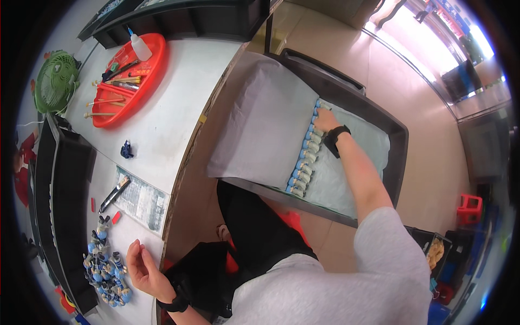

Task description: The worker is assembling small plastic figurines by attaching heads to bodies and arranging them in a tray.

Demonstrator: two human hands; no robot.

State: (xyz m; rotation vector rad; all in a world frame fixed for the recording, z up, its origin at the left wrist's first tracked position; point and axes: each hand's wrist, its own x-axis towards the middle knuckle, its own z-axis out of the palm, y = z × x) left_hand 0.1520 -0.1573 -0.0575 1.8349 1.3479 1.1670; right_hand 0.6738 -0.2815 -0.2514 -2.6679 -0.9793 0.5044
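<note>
My right hand (326, 119) reaches into a large dark tray (401, 162). Its fingers are closed on a small figurine at the far end of a row, and the hand mostly hides that piece. The row of blue-and-white figurines (304, 168) lies side by side on a white sheet (352, 162). Over the worktable's edge hovers my left hand (145, 271), palm turned up, fingers loosely curled and apart, holding nothing. Beside it is a heap of similar figurines (103, 271) on the white tabletop (157, 130).
A red dish (157, 76) holds brushes, tools and a dropper bottle (141, 47). Near the heap lie a black-handled knife (115, 194), a worn flat pad (142, 203) and one dark blue piece (127, 149). A green fan (56, 81) and dark bins (179, 24) border the table.
</note>
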